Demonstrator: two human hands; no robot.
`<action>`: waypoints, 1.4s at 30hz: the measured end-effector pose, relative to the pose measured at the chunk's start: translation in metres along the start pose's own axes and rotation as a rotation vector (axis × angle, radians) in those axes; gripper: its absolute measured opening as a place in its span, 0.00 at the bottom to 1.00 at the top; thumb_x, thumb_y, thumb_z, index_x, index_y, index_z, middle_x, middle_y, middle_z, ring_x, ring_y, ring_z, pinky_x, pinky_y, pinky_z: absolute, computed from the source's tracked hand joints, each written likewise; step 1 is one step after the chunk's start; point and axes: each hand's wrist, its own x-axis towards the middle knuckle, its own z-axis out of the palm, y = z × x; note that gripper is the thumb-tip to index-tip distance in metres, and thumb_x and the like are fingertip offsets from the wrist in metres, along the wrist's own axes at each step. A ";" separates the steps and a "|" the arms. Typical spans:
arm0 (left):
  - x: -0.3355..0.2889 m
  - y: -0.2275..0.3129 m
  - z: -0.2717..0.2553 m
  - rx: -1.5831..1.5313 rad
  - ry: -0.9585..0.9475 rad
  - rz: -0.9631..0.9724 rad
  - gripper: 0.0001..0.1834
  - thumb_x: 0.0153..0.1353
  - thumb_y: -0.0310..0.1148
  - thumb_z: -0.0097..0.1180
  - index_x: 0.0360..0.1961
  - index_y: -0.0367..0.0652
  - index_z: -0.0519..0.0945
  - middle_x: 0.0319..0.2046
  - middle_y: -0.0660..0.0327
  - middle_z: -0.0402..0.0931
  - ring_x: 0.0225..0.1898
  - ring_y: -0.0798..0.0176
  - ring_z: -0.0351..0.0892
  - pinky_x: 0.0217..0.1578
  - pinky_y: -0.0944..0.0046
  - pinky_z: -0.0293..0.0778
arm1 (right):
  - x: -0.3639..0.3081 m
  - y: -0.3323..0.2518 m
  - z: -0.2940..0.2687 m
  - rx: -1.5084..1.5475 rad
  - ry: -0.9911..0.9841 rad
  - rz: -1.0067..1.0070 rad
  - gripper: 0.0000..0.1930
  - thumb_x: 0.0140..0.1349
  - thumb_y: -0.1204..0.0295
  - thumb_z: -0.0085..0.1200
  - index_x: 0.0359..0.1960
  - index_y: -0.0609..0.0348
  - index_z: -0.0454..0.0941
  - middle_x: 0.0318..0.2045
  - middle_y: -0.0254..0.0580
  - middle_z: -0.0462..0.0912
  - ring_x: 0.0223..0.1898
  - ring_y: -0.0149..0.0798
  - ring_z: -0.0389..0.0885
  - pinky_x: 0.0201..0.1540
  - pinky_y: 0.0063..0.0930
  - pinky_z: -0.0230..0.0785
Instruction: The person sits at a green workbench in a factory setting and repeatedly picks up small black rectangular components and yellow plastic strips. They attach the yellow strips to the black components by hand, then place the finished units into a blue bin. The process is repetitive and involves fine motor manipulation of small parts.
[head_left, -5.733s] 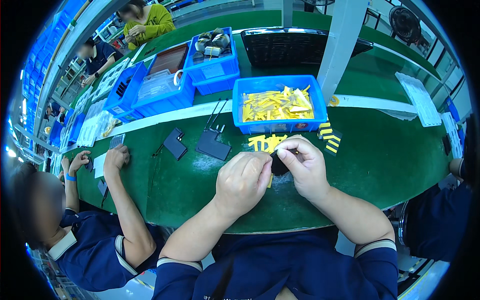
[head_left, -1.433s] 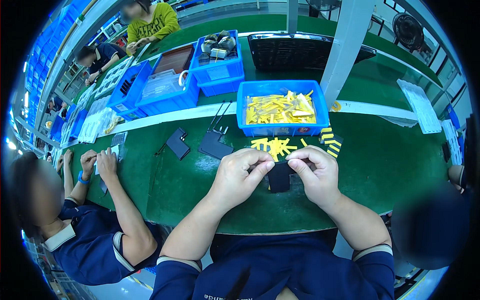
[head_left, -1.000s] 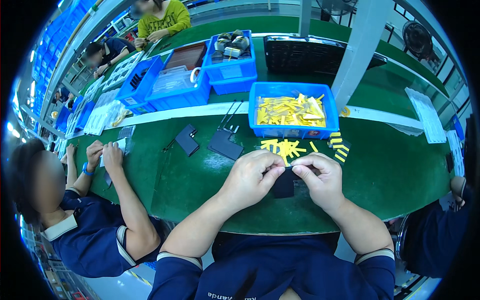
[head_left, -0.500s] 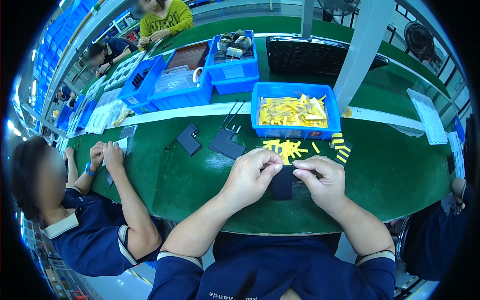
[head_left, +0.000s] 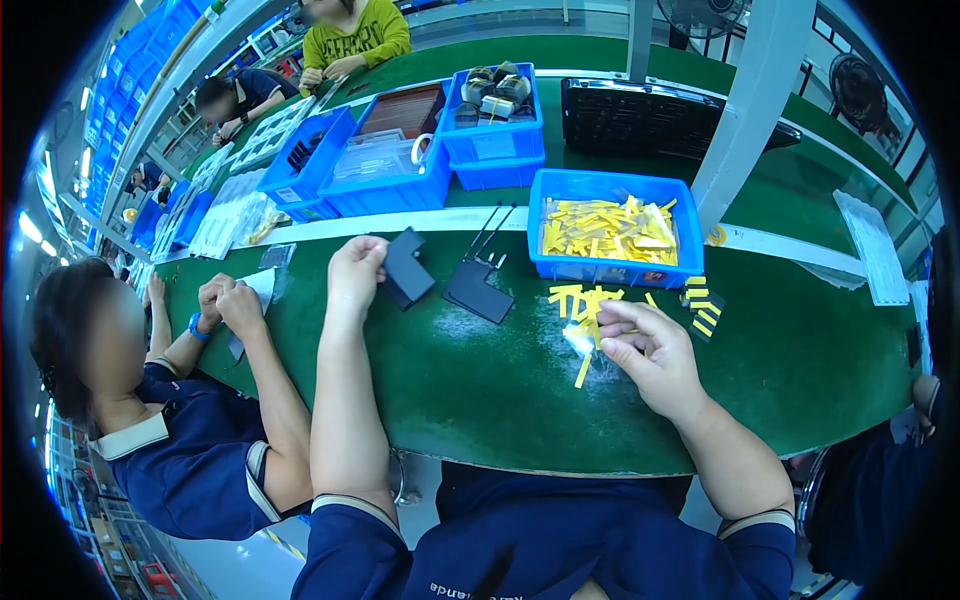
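My left hand (head_left: 357, 272) is stretched out to the left, its fingers pinching the edge of a flat black L-shaped piece (head_left: 406, 258). That piece is tilted over another black piece (head_left: 412, 291), which lies beneath it on the green table. My right hand (head_left: 652, 357) hovers at the near side of a loose pile of yellow strips (head_left: 573, 300), fingers loosely bent and apart. I see nothing held in it. One yellow strip (head_left: 582, 373) lies nearer to me, beside a bright glare patch on the table. More black pieces (head_left: 478, 290) with thin leads lie between my hands.
A blue bin (head_left: 617, 275) full of yellow strips stands behind the pile. Right of it lies a dark piece bearing yellow strips (head_left: 701, 308). Further blue bins (head_left: 495, 150) stand behind a white rail. A post (head_left: 745, 120) rises at right. A co-worker (head_left: 180, 420) works close at left.
My left hand has moved left from the middle with a black piece, to the black pieces there. My right hand has let go of it and stayed near the yellow strips. The view shifted slightly.
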 end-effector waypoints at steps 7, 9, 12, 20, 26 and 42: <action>0.008 -0.016 -0.008 0.507 0.097 0.012 0.10 0.55 0.33 0.57 0.33 0.38 0.80 0.29 0.58 0.78 0.29 0.61 0.76 0.33 0.61 0.73 | -0.002 -0.002 0.001 -0.081 -0.033 -0.003 0.16 0.55 0.78 0.57 0.46 0.66 0.76 0.42 0.47 0.76 0.40 0.35 0.80 0.44 0.25 0.74; -0.002 -0.001 -0.002 0.758 0.173 0.143 0.16 0.52 0.40 0.60 0.35 0.37 0.81 0.33 0.51 0.78 0.38 0.48 0.76 0.42 0.52 0.71 | -0.002 -0.001 0.001 -0.079 -0.032 -0.008 0.15 0.55 0.78 0.57 0.46 0.67 0.76 0.41 0.47 0.77 0.40 0.35 0.80 0.43 0.25 0.74; -0.027 0.026 0.015 0.947 0.409 0.539 0.18 0.51 0.41 0.61 0.35 0.36 0.81 0.33 0.50 0.78 0.39 0.48 0.75 0.44 0.53 0.71 | -0.002 -0.002 0.002 -0.095 -0.036 -0.029 0.15 0.54 0.79 0.58 0.45 0.67 0.76 0.39 0.47 0.77 0.38 0.35 0.80 0.42 0.25 0.74; -0.088 0.077 0.082 1.043 -0.262 0.320 0.53 0.39 0.59 0.66 0.56 0.26 0.64 0.43 0.45 0.76 0.46 0.48 0.75 0.49 0.58 0.71 | -0.003 -0.008 0.002 -0.219 -0.053 -0.090 0.14 0.53 0.78 0.57 0.43 0.67 0.77 0.36 0.46 0.78 0.35 0.35 0.81 0.39 0.24 0.74; -0.077 0.056 0.070 0.961 -0.173 0.388 0.47 0.40 0.52 0.68 0.54 0.26 0.67 0.39 0.48 0.76 0.43 0.48 0.76 0.48 0.57 0.72 | -0.004 -0.010 0.003 -0.256 -0.055 -0.125 0.14 0.53 0.78 0.58 0.42 0.66 0.78 0.34 0.45 0.79 0.34 0.36 0.81 0.38 0.25 0.73; -0.139 0.109 0.104 -0.121 -0.570 0.565 0.09 0.57 0.27 0.56 0.39 0.35 0.74 0.26 0.61 0.79 0.26 0.74 0.76 0.28 0.71 0.71 | 0.001 -0.036 -0.005 -0.575 0.381 -0.569 0.10 0.47 0.81 0.58 0.34 0.63 0.80 0.32 0.45 0.80 0.36 0.44 0.79 0.45 0.37 0.68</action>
